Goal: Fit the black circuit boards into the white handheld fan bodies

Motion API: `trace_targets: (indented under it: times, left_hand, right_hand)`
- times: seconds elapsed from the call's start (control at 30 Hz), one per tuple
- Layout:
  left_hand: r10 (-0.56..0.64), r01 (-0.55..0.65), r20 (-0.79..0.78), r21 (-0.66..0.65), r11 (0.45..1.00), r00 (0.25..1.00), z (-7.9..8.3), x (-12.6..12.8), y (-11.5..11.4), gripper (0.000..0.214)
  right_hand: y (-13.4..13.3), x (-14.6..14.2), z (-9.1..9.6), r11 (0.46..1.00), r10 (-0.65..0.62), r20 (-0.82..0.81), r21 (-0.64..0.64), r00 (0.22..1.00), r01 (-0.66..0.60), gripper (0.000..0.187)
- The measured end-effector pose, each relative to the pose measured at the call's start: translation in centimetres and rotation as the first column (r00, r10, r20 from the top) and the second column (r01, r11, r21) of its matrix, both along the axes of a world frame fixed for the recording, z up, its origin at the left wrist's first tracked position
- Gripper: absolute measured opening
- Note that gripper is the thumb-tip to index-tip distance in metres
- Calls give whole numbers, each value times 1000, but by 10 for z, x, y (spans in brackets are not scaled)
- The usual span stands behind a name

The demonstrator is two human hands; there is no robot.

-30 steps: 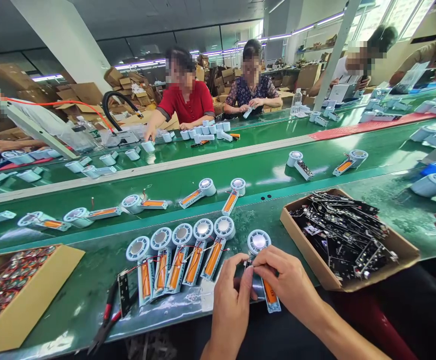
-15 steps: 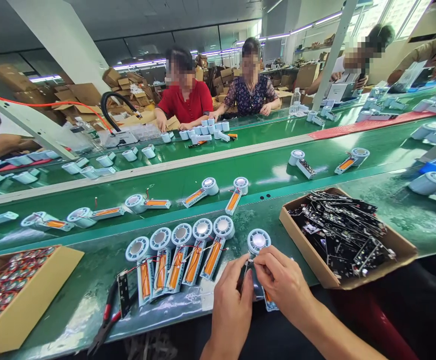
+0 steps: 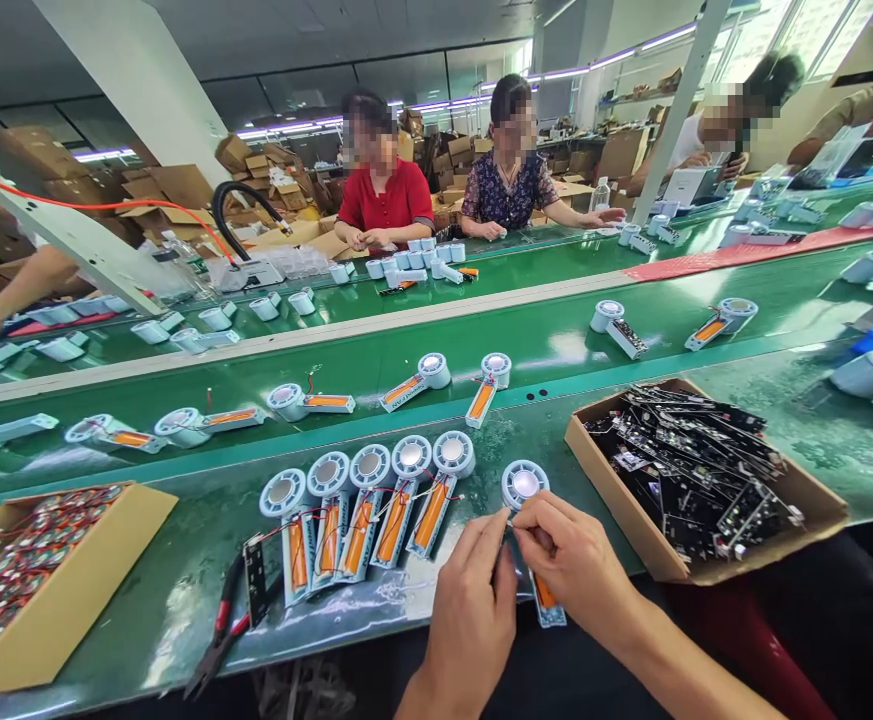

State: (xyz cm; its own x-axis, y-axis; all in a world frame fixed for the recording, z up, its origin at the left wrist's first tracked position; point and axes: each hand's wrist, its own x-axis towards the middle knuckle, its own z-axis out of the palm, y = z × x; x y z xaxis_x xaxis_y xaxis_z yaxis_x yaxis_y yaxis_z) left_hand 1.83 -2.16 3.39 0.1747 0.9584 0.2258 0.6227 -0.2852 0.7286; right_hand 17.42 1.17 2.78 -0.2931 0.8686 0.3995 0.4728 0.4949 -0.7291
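My left hand (image 3: 473, 610) and my right hand (image 3: 571, 565) meet over a pale blue fan housing (image 3: 524, 485) with a round silver head and an orange battery in its handle. It lies on the green bench in front of me. Both hands are closed in a pinch on its thin wires and a small dark circuit board just below the round head. The handle's lower end (image 3: 548, 605) shows under my right hand. To the left, several like housings (image 3: 368, 505) lie side by side, heads up.
A cardboard box of black circuit boards (image 3: 698, 480) stands at my right. Another box of small red-wired parts (image 3: 23, 590) is at the left. Red-handled cutters (image 3: 222, 635) and a loose board (image 3: 256, 580) lie near the front edge. More housings ride the belt (image 3: 436, 372). Other people work across it.
My fingers have shifted slightly on the wires and board of the housing. The people across the belt have moved their arms, and the view has swung a little.
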Motion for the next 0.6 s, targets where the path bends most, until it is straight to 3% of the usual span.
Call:
trace_targets:
  times: [0.17, 0.33, 0.43, 0.5, 0.6]
  left_hand:
    - [-37, 39, -45, 34, 999, 998, -2, -2, -1, 40]
    - [-51, 53, -70, 35, 998, 996, -1, -2, -1, 41]
    - [-87, 88, -94, -3, 996, 992, 5, -7, -3, 53]
    - [-65, 64, -122, -17, 998, 990, 11, -12, -5, 64]
    - [23, -16, -123, 57, 998, 992, 21, -15, -8, 68]
  right_hand:
    - [3, 3, 9, 998, 44, -2, -55, 999, -44, 20]
    - [6, 2, 6, 997, 58, 48, -52, 997, -56, 20]
    - [8, 6, 9, 997, 52, 79, -54, 996, -48, 19]
    - [9, 11, 20, 999, 48, 142, -32, 989, -44, 19]
    - [7, 15, 48, 986, 120, 338, 65, 934, -151, 40]
